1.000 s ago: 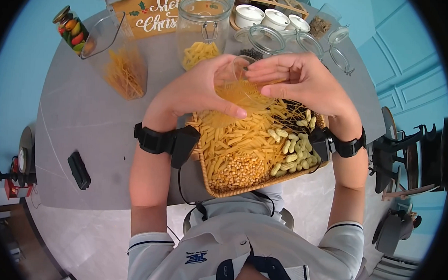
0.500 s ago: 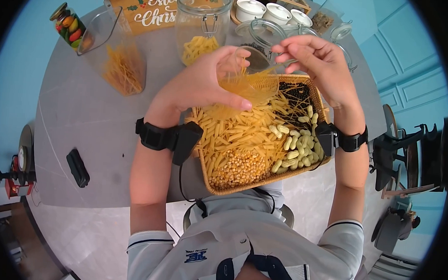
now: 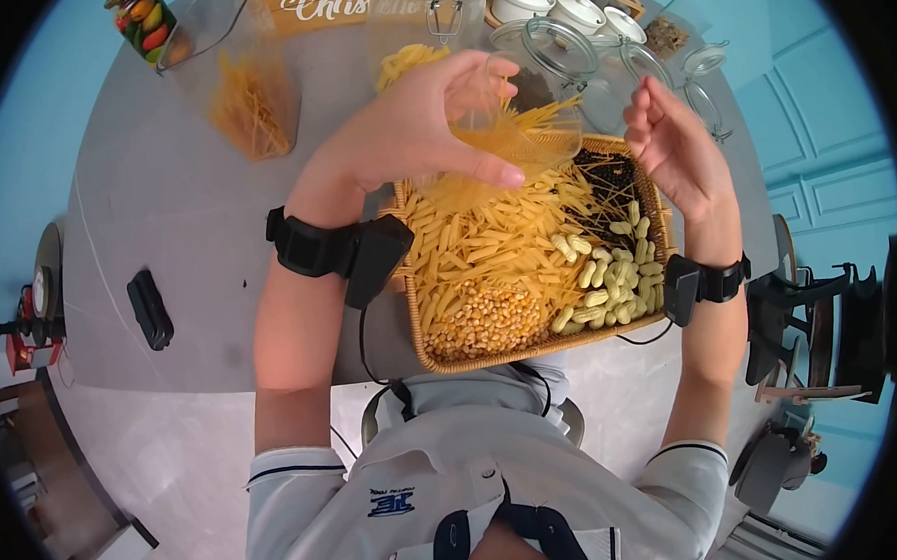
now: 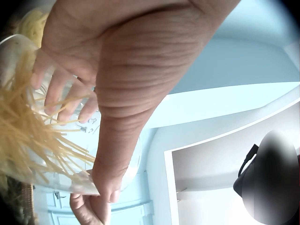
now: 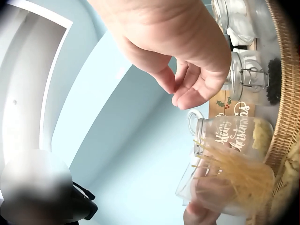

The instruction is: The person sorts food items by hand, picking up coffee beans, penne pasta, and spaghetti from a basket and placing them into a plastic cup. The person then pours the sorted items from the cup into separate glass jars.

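Note:
In the head view my left hand (image 3: 415,123) grips a clear container (image 3: 549,144) of thin spaghetti sticks (image 3: 505,132), holding it above the far part of a wicker basket (image 3: 475,361). The thumb lies along its near side; the fingers wrap behind, seen through the clear wall in the left wrist view. Some sticks (image 5: 206,152) poke out of the mouth in the right wrist view. My right hand (image 3: 679,155) is raised beside the container, apart from it, above the basket's right edge. Its fingers (image 5: 192,96) are loosely bent with nothing visible between them.
The basket holds penne (image 3: 470,251), corn kernels (image 3: 487,322), peanuts (image 3: 608,287) and black beans (image 3: 603,177). Behind stand a penne jar (image 3: 430,19), open clip-lid jars (image 3: 549,49) and white lidded pots (image 3: 580,14). A spaghetti container (image 3: 261,112) and a black case (image 3: 150,309) lie left.
My right hand has left the container's mouth and moved right, its fingers relaxing. My left hand keeps hold of the container, whose spaghetti now fans out more toward the right.

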Action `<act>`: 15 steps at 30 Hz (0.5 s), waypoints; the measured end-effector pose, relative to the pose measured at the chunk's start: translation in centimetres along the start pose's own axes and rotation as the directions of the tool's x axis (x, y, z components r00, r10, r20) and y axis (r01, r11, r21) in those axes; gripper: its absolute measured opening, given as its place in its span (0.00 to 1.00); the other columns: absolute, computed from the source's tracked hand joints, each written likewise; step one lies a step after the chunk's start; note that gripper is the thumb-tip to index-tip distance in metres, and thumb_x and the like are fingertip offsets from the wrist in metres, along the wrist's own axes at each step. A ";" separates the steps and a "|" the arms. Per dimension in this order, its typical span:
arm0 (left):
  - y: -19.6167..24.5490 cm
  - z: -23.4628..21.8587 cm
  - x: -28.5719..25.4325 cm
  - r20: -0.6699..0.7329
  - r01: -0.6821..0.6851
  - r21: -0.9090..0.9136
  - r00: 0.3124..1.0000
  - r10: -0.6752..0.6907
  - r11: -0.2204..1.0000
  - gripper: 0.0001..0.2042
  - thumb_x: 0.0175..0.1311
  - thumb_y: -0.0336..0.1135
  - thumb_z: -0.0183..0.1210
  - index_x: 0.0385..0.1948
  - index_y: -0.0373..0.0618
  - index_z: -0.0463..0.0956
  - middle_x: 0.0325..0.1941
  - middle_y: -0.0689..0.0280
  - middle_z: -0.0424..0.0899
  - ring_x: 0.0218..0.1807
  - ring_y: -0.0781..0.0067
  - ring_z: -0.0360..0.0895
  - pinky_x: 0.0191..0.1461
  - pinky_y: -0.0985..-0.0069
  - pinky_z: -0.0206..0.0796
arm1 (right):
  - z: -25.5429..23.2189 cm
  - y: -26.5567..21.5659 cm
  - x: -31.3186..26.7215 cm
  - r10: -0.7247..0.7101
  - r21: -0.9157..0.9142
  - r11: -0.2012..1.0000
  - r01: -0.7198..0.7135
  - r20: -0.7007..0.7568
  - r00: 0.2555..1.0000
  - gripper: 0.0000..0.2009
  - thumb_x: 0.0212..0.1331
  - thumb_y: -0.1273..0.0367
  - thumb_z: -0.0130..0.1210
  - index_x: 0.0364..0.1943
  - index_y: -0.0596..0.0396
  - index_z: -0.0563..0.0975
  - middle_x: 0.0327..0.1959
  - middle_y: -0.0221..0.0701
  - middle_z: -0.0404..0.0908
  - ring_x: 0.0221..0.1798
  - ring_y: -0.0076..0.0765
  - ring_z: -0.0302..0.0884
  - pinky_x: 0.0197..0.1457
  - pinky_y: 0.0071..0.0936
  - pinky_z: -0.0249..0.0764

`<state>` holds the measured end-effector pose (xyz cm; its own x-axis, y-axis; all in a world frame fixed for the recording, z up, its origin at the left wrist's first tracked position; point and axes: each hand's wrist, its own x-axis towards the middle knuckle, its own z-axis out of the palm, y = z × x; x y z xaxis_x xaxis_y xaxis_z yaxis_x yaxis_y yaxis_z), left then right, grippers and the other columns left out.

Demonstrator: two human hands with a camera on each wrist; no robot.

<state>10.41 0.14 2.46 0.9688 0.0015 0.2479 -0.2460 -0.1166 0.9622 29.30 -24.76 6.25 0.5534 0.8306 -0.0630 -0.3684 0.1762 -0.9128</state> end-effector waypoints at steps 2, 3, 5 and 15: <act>0.1 -0.2 -0.2 -0.048 -0.003 0.027 0.999 0.004 1.000 0.45 0.43 0.34 0.80 0.68 0.43 0.66 0.64 0.59 0.75 0.68 0.66 0.69 0.73 0.69 0.58 | -0.7 1.1 -0.6 0.087 -0.179 0.981 -0.078 0.045 0.995 0.08 0.68 0.71 0.59 0.46 0.58 0.82 0.40 0.30 0.86 0.37 0.24 0.83 0.40 0.18 0.80; 0.2 -0.2 -0.3 -0.067 -0.004 0.040 0.998 0.007 0.999 0.44 0.43 0.35 0.80 0.68 0.44 0.67 0.64 0.60 0.75 0.68 0.66 0.69 0.73 0.69 0.58 | 1.0 2.0 -1.4 0.172 -0.453 0.880 -0.143 0.022 0.985 0.08 0.66 0.70 0.61 0.44 0.58 0.83 0.38 0.29 0.86 0.36 0.23 0.83 0.39 0.20 0.80; 0.5 -0.1 -0.2 -0.097 -0.017 0.060 0.995 0.023 0.998 0.43 0.43 0.34 0.80 0.67 0.44 0.68 0.63 0.61 0.75 0.68 0.67 0.68 0.72 0.71 0.58 | 4.9 4.7 -2.6 0.266 -0.792 0.608 -0.055 0.138 0.954 0.08 0.62 0.69 0.64 0.42 0.58 0.84 0.37 0.29 0.87 0.35 0.27 0.83 0.38 0.25 0.79; 1.1 -0.1 -0.5 -0.114 -0.020 0.106 0.993 0.033 0.994 0.43 0.42 0.32 0.80 0.66 0.44 0.69 0.62 0.62 0.76 0.68 0.70 0.68 0.72 0.73 0.57 | 11.6 12.5 -2.1 0.131 -0.812 0.449 0.373 0.472 0.872 0.07 0.57 0.70 0.66 0.38 0.58 0.85 0.37 0.37 0.86 0.39 0.40 0.82 0.45 0.31 0.76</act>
<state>9.64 0.10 3.41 0.9504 0.1113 0.2903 -0.2611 -0.2211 0.9397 14.85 -18.20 -0.30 0.0815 0.9965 0.0164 0.6473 -0.0404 -0.7611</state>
